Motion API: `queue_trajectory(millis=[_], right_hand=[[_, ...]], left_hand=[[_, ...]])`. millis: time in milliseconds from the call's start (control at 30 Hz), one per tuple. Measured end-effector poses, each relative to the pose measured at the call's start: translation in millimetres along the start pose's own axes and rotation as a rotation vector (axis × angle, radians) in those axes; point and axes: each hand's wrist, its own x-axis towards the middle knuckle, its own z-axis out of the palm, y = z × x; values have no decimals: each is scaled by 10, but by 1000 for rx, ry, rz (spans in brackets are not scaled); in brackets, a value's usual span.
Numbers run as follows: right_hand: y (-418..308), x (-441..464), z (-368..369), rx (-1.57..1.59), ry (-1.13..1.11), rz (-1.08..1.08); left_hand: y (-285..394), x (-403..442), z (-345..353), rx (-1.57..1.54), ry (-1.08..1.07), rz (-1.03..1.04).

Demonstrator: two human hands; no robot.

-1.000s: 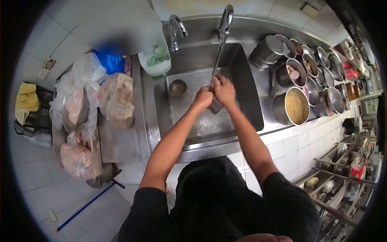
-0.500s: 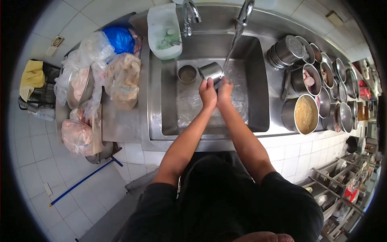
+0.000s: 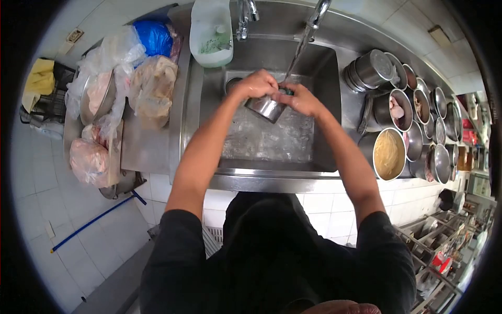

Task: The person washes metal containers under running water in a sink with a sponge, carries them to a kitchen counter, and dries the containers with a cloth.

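Note:
Over the steel sink (image 3: 329,133), a small metal cup (image 3: 266,108) is tilted between both hands. My left hand (image 3: 258,85) is closed at the cup's upper left side. At its right, my right hand (image 3: 299,99) grips the rim with the fingers bent. A bit of something green shows at the cup's mouth between the hands; what it is I cannot make out. Water falls from the right faucet (image 3: 318,13) close to the cup. Behind my left hand a second metal cup (image 3: 232,83) stands in the sink, partly hidden.
A whitish tub (image 3: 212,36) with green liquid sits at the sink's back left. Bagged meat (image 3: 151,91) and a blue bag (image 3: 152,38) lie on the left. Several metal pots stand on the right, one with yellowish contents (image 3: 388,154). A blue pole (image 3: 94,222) lies lower left.
The cup has turned from lying sideways to mouth up and moved slightly toward me. My hands have shifted from beneath it to its upper edge, with elbows spread wider. The view has shifted a little.

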Motion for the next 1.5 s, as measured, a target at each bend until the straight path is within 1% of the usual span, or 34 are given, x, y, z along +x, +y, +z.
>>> queue_trajectory(millis=[67, 100, 133, 167, 233, 267, 367, 400, 433, 500, 533, 600, 633, 667, 767, 800, 867, 900, 933, 967, 1000, 1033, 1067, 1100, 1133, 1200, 1233, 1267, 1333, 1367, 1400, 1433, 1467, 1500], right_hand=[[381, 255, -35, 87, -92, 28], [349, 302, -41, 132, -136, 37], [338, 301, -59, 290, -193, 27], [315, 328, -67, 407, -180, 54], [280, 334, -64, 644, -156, 123], [222, 342, -54, 783, -142, 225], [476, 640, 37, 1312, -313, 285], [424, 668, 99, 1256, -275, 297], [593, 806, 284, 1309, -220, 270], [637, 859, 509, 1004, -177, 92], [474, 668, 561, 644, -192, -36], [-46, 326, 403, -57, -284, 37], [-179, 235, 349, -401, -322, 72], [72, 335, 400, -366, -228, -4], [44, 415, 158, 244, -236, -75], [19, 486, 213, 708, -111, 108], [0, 497, 345, 1000, -130, 134], [43, 478, 413, 1151, -140, 150], [410, 649, 533, 373, -221, -146], [779, 821, 654, -379, -100, -443], [601, 569, 604, -470, -122, -447], [401, 345, 533, -553, -149, -448], [261, 285, 386, -503, -223, -302], [320, 340, 281, -427, -185, -309], [341, 422, 168, -351, -149, -323], [334, 546, 214, 121, -83, -208], [240, 569, 240, 504, -47, -72], [172, 573, 264, 881, -5, 77], [168, 402, 337, 92, -111, -160], [183, 297, 343, -303, -154, -272], [108, 193, 268, -498, -248, -258], [97, 206, 202, -508, -239, -223], [99, 244, 140, -516, -229, -186], [73, 254, 98, -522, -221, -147]], left_hand=[[-111, 35, -81, -279, -59, 0], [-132, 39, -83, -338, -31, -5], [-158, 42, -87, -396, -4, -12], [-195, 35, -98, -453, 21, -22], [-91, -193, -109, -388, 188, 45], [-16, -311, -71, -353, 271, 84], [94, -569, 417, -578, 595, 145], [70, -479, 659, -471, 856, 147], [36, -432, 684, -815, 829, 82], [-67, -338, 688, -1500, 700, -74], [-584, -169, 727, -1692, 525, -142], [-233, -299, 526, -1653, 342, -358], [-104, -360, 432, -1616, 250, -466], [-244, -305, 434, -1583, 135, -496], [-19, -304, 474, -1581, 463, -419], [-14, -268, 528, -1559, 457, -294], [-102, -191, 713, -1515, 435, -63], [-191, -182, 729, -1562, 382, -133], [-308, -166, 658, -1607, 332, -194], [-362, -129, 593, -1648, 283, -248], [-129, -238, 475, -1732, 142, -395], [-101, -249, 492, -1723, 192, -411], [-74, -249, 530, -1716, 249, -426], [-55, -231, 546, -1710, 315, -430], [-155, -172, 622, -1720, 328, -232], [-199, -110, 863, -1590, 515, -134], [-210, -124, 914, -1519, 602, -88], [-256, -123, 870, -1608, 481, -137], [-306, -39, 745, -1779, 225, -221], [-304, -71, 714, -1757, 186, -309], [-192, -157, 641, -1736, 147, -401], [-126, -188, 567, -1705, 106, -484], [-103, -225, 603, -1717, 148, -439], [-211, -207, 694, -1681, 224, -306]])
